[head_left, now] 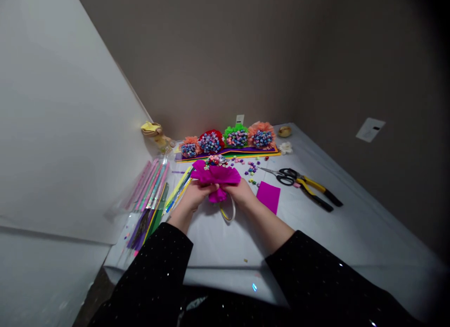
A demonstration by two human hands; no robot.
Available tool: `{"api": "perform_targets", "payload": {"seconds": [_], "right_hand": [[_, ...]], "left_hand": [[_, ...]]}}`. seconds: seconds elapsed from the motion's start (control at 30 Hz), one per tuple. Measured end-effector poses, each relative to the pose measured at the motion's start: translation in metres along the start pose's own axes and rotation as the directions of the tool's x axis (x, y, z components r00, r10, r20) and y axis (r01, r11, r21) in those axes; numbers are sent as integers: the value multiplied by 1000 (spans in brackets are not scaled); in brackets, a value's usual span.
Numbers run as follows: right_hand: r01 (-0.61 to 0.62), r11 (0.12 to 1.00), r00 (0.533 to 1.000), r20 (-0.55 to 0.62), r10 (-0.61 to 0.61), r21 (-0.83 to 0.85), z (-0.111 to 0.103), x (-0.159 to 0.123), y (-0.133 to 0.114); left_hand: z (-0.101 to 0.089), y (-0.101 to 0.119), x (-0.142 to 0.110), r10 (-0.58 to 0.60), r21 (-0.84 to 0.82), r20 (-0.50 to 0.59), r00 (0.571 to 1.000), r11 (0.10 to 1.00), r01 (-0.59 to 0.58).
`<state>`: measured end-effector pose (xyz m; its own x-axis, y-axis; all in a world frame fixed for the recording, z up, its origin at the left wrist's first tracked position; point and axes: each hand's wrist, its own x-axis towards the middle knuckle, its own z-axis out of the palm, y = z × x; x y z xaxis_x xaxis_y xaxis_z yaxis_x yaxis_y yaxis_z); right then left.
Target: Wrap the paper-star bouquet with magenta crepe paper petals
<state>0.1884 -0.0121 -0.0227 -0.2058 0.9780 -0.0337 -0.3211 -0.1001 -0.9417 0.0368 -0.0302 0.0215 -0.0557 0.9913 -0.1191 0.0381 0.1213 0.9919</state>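
Note:
Both hands are closed around a bouquet wrapped in magenta crepe paper, held over the middle of the table. My left hand grips the paper's left side, thumb toward the gathered base. On the other side my right hand pinches the paper, its fingers partly hidden behind it. Small multicoloured stars cluster at the top of the bouquet. Below the hands hangs a loop of white and yellow strip. A flat magenta paper piece lies by my right forearm.
Several finished star bouquets line the back on coloured sheets. Loose stars lie before them. Scissors and yellow-black pliers rest at right. Packs of paper strips cover the left side. A white flower sits back right.

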Motion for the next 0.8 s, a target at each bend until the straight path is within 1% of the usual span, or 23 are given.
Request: {"api": "perform_targets", "payload": {"seconds": [0.07,0.17,0.27,0.33,0.4,0.47,0.53,0.67,0.8], "right_hand": [[-44,998,999,16,44,54,0,-1,-4],[-137,976,987,112,119,168,2,-5,-11],[-221,950,968,169,186,222,2,-8,-16],[-236,946,964,177,199,221,2,-9,-18],[-178,967,979,127,156,183,1,-7,-16],[-86,992,996,34,83,96,1,-4,-11],[-21,999,999,-37,22,24,1,0,-4],[48,998,997,-59,-46,33,4,1,2],[102,993,992,-83,-96,66,10,-2,-4]], "left_hand": [[-4,3,3,-84,-43,40,996,995,85],[-7,8,4,-156,-100,77,985,981,163],[-8,13,3,-163,-92,84,983,981,170],[-8,15,2,-150,-57,101,984,986,156],[-8,15,2,-141,-8,119,983,990,143],[-8,13,2,-134,51,128,983,990,129],[-6,8,4,-105,100,125,987,991,93],[3,-2,6,9,160,99,995,987,-25],[16,0,9,107,234,21,994,966,-109]]}}
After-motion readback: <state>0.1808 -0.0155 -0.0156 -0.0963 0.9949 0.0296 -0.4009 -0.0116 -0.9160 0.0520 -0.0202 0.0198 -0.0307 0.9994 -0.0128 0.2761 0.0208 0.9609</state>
